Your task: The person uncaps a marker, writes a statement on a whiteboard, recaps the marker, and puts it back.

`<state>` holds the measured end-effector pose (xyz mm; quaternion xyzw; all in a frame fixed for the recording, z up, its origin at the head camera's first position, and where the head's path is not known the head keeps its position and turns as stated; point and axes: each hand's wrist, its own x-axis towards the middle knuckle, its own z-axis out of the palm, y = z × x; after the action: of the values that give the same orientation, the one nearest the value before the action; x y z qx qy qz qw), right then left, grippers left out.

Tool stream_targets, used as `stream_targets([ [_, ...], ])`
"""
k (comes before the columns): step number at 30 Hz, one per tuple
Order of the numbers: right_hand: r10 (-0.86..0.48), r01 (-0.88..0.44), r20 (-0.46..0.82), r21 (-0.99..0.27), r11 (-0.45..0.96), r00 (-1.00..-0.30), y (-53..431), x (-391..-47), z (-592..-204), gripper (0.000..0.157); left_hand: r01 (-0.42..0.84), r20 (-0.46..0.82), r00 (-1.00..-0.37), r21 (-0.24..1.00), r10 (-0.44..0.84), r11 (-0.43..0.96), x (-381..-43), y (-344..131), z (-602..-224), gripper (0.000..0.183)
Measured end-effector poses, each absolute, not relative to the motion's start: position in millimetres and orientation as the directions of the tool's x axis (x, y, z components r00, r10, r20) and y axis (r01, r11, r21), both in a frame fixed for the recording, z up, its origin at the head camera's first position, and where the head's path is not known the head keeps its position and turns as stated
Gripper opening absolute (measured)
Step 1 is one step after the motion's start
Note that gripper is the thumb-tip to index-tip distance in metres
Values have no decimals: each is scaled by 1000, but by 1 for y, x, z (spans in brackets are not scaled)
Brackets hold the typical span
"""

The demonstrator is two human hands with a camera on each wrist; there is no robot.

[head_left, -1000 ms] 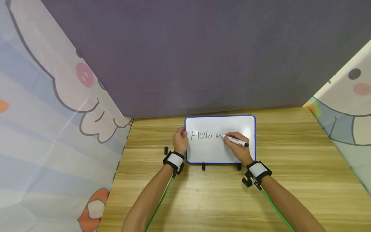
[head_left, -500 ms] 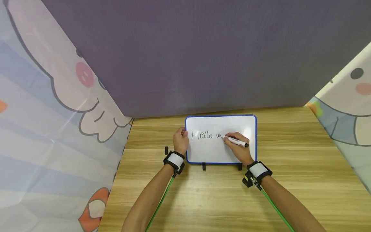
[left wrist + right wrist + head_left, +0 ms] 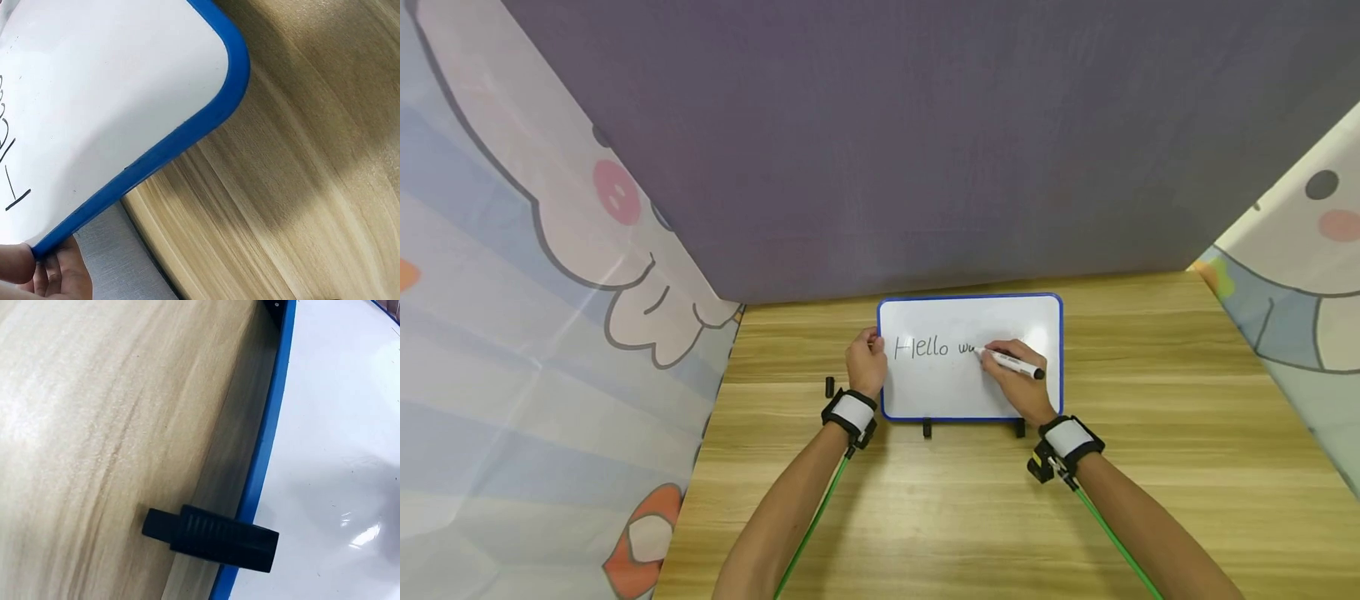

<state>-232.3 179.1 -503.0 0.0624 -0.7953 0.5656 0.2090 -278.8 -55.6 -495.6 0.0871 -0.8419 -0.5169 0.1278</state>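
A blue-framed whiteboard (image 3: 940, 392) is held up by small black feet along its lower edge, with "Hello" and the start of a second word in black. My left hand (image 3: 867, 367) grips its left edge; in the left wrist view, the thumb (image 3: 15, 262) lies on the front side and the fingers (image 3: 72, 275) curl behind the blue frame (image 3: 137, 159). My right hand (image 3: 1026, 392) pinches a white marker (image 3: 1009, 362) with a black end, like a pen. The marker's tip is right at the second word. The right wrist view does not show the right hand's grip.
A black marker cap (image 3: 830, 387) stands on the wooden table (image 3: 925, 517), left of the board. One black foot (image 3: 219, 537) clasps the board's lower edge. A grey panel (image 3: 887, 150) rises behind the table, and cartoon-printed sheets (image 3: 490, 375) flank it.
The marker tip has moved slightly right, and a further small stroke shows after the "w". My left hand keeps its hold on the board's edge.
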Motion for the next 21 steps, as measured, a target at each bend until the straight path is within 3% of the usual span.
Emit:
stream_targets([
  [6,130,-334,404,-867,370,-905,172,-227,-487,14,-59,74,-960,888,-269,456,-281,-58,-496,22],
  [21,141,-275,346,-887,370,-928,181,-228,-487,15,-75,56,-960,891,-274,447,-280,-55,-493,23],
])
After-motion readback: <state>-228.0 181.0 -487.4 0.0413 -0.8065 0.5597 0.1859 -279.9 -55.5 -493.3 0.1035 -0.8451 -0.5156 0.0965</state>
